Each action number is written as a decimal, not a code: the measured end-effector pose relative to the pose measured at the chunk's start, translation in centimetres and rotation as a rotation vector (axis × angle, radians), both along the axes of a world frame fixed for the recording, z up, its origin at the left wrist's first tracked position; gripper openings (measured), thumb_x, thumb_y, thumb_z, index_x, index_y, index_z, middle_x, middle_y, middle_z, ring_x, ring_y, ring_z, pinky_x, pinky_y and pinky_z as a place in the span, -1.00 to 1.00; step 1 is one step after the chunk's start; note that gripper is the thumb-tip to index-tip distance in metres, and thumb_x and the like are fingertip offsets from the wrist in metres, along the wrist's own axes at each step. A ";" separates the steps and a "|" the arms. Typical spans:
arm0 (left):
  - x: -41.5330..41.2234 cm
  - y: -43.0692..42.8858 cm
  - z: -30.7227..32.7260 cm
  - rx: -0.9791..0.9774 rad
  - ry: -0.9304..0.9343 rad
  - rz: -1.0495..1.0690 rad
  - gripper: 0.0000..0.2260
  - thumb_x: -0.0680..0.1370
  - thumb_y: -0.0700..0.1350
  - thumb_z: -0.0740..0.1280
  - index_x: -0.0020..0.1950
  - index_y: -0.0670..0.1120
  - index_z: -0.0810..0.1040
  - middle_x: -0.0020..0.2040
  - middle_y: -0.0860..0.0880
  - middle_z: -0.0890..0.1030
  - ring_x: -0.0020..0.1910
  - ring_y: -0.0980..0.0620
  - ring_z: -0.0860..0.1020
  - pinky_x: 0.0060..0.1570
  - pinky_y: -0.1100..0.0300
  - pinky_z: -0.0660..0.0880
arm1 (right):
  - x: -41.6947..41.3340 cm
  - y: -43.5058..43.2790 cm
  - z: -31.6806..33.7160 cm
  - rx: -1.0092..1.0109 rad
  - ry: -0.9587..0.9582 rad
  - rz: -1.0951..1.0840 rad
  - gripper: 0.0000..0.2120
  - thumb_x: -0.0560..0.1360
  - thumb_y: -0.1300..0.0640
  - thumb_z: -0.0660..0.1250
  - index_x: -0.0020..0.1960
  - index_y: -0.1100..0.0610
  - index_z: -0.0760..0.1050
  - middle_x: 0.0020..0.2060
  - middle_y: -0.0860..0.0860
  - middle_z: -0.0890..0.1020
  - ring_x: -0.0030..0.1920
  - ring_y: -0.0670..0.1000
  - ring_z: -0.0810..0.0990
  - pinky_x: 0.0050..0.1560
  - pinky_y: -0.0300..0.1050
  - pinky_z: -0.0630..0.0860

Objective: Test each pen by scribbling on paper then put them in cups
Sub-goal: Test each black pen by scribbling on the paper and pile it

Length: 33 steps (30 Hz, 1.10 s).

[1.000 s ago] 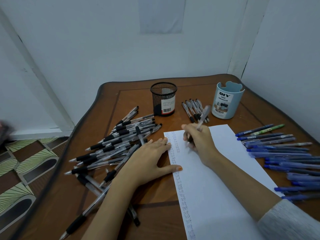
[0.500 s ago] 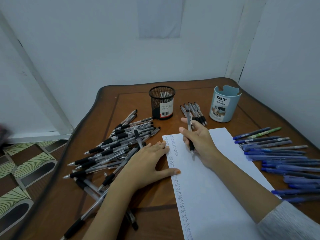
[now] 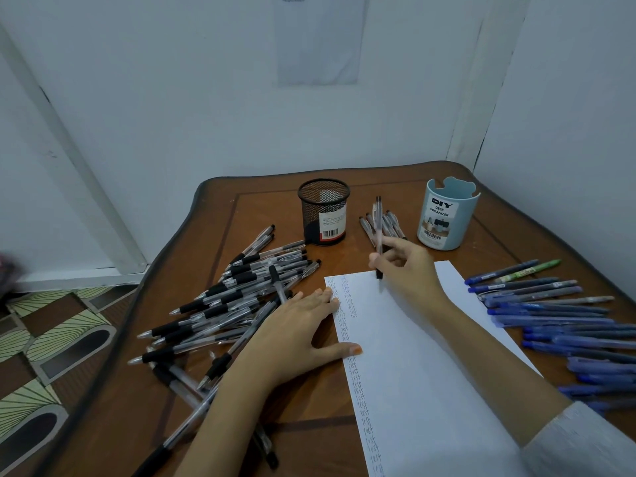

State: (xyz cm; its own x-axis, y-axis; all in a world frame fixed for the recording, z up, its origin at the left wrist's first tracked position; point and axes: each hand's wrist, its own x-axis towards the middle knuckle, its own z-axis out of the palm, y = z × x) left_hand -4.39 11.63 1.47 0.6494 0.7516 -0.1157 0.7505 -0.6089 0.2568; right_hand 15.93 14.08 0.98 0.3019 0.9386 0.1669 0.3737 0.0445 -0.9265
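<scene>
While the left hand [image 3: 296,333] lies flat, the right hand [image 3: 409,270] grips a clear black-gripped pen [image 3: 379,235].

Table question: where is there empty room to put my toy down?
Bare wood shows in front of the left hand, between black pens and paper, and behind the mesh cup. The blue pens crowd the right side.

Paper [image 3: 430,373] cut off at near edge; small writing down its left margin partly covered by left hand [image 3: 296,332]. Blue pens [image 3: 568,325] run off right edge. Blurred shape [image 3: 7,273] at far left, unidentifiable. Cup label [image 3: 332,222] print too small.
</scene>
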 end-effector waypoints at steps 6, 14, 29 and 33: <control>0.0 0.0 0.1 -0.015 -0.001 0.000 -0.25 0.47 0.39 0.13 0.56 0.06 0.07 0.57 0.11 0.01 0.53 0.18 -0.03 0.44 0.24 -0.16 | 1.8 3.7 1.2 -0.040 -0.333 -0.125 -0.70 0.50 0.26 0.39 0.18 0.36 0.54 -0.10 0.23 0.65 -0.21 0.05 0.61 -0.04 -0.13 0.52; 0.0 0.1 0.0 -0.017 -0.010 0.002 -0.24 0.47 0.39 0.14 0.56 0.06 0.07 0.57 0.12 0.02 0.53 0.19 -0.03 0.42 0.26 -0.17 | 2.3 6.8 0.2 -0.125 -0.514 -0.140 -0.71 0.51 0.19 0.39 0.20 0.26 0.56 0.05 0.17 0.63 0.00 0.07 0.59 -0.02 -0.15 0.50; -0.1 0.0 -0.2 0.014 -0.049 0.001 -0.25 0.47 0.39 0.14 0.56 0.05 0.10 0.57 0.09 0.03 0.53 0.19 -0.02 0.45 0.25 -0.16 | -3.3 6.4 -0.7 -0.008 -0.648 0.445 -0.68 0.53 0.09 0.35 0.28 0.01 0.54 0.03 -0.04 0.47 0.10 -0.09 0.31 0.18 -0.13 0.34; -0.1 0.1 -0.2 0.013 -0.044 0.000 -0.25 0.47 0.39 0.15 0.56 0.04 0.10 0.57 0.09 0.04 0.53 0.18 -0.01 0.47 0.24 -0.14 | -2.9 6.1 -0.5 -0.005 -0.598 0.459 -0.82 0.50 0.12 0.38 0.10 0.02 0.63 -0.05 -0.05 0.47 0.06 -0.07 0.35 0.10 -0.15 0.36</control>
